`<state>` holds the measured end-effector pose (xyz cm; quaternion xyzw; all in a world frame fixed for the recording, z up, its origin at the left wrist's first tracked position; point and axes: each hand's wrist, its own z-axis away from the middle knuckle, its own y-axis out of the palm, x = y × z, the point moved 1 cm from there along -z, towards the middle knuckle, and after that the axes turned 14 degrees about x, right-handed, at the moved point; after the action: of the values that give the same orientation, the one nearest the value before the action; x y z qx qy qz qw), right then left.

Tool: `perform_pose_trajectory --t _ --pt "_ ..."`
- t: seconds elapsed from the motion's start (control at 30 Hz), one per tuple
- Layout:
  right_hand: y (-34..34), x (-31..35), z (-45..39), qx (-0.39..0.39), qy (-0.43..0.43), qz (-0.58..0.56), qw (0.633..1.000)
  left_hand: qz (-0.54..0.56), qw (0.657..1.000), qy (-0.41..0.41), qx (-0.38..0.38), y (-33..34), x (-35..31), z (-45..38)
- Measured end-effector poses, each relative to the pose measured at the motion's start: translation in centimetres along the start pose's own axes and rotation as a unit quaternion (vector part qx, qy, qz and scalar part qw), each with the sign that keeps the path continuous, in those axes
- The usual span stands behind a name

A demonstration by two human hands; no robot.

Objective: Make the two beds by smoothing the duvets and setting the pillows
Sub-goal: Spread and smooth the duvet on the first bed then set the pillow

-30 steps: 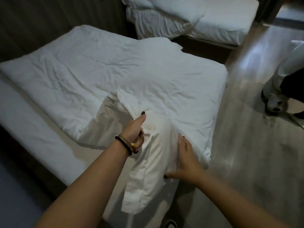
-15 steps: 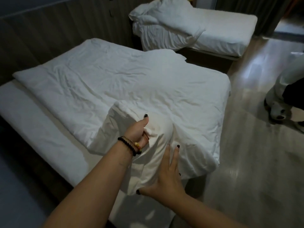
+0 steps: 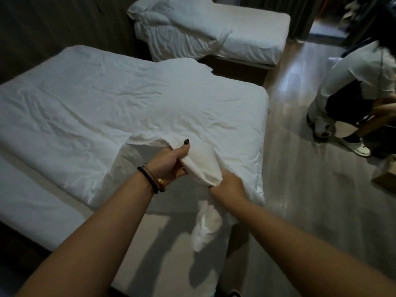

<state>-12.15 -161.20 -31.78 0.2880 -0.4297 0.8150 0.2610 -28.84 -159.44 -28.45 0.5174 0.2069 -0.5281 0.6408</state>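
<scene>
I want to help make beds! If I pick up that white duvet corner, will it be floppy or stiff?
Probably floppy: the duvet corner droops below the right hand. Likely soft, since it bunches where the left hand grips it. Possibly bulky to drag.

Creased matt white cloth duvet (image 3: 120, 108) (finely wrinkled), glossy wood-look floor (image 3: 304, 189), beaded bracelet (image 3: 150, 179)
</scene>
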Motion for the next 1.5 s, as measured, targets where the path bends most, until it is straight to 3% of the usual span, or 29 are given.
perform_pose_trajectory --t 0.17,0.27,0.4,0.57,0.7,0.8,0.9,0.97,1.1,1.27,1.33,1.4,1.5 --pt "-3.6 0.3 -2.0 -0.025 0.001 -0.054 0.998 0.117 0.991 0.05 0.041 0.0 1.6 0.4" --pt "-5.5 1.2 -2.8 -0.01 0.007 -0.101 0.995 0.121 0.99 0.054 0.043 0.2 4.2 0.3" --pt "-8.3 1.9 -4.0 0.034 -0.008 -0.128 0.991 0.066 0.997 -0.004 -0.048 2.2 8.7 -1.8" --pt "-12.7 1.5 -5.4 0.111 -0.055 -0.082 0.989 -0.06 0.996 -0.024 -0.064 7.6 14.6 -6.5" --pt "-15.9 -0.5 -7.4 0.197 -0.093 -0.017 0.976 -0.169 0.977 -0.016 -0.132 13.6 17.5 -10.1" --pt "-19.3 -1.7 -8.8 0.232 -0.103 -0.016 0.967 -0.175 0.968 -0.029 -0.177 17.3 20.3 -12.1" --pt "-22.4 -2.2 -9.9 0.247 -0.119 -0.019 0.961 -0.181 0.942 -0.085 -0.271 21.2 22.6 -15.0" --pt "-24.1 -2.4 -10.8 0.266 -0.123 -0.016 0.956 -0.127 0.915 -0.092 -0.372 24.4 22.5 -17.8" --pt "-26.6 -3.2 -13.3 0.28 -0.121 -0.013 0.952 -0.005 0.876 -0.117 -0.468 27.9 20.8 -22.3" --pt "-28.1 -3.4 -17.7 0.287 -0.094 -0.016 0.953 0.04 0.836 -0.013 -0.547 25.5 19.8 -24.8" --pt "-28.2 -3.2 -19.5 0.291 -0.085 -0.014 0.953 0.002 0.844 -0.095 -0.528 23.9 20.4 -25.1" --pt "-28.4 -2.8 -21.5 0.297 -0.082 -0.008 0.951 -0.105 0.838 -0.189 -0.501 21.7 22.2 -25.6" --pt "-29.2 -1.8 -24.1 0.307 -0.088 -0.001 0.948 -0.138 0.849 -0.247 -0.446 20.1 22.4 -25.3"
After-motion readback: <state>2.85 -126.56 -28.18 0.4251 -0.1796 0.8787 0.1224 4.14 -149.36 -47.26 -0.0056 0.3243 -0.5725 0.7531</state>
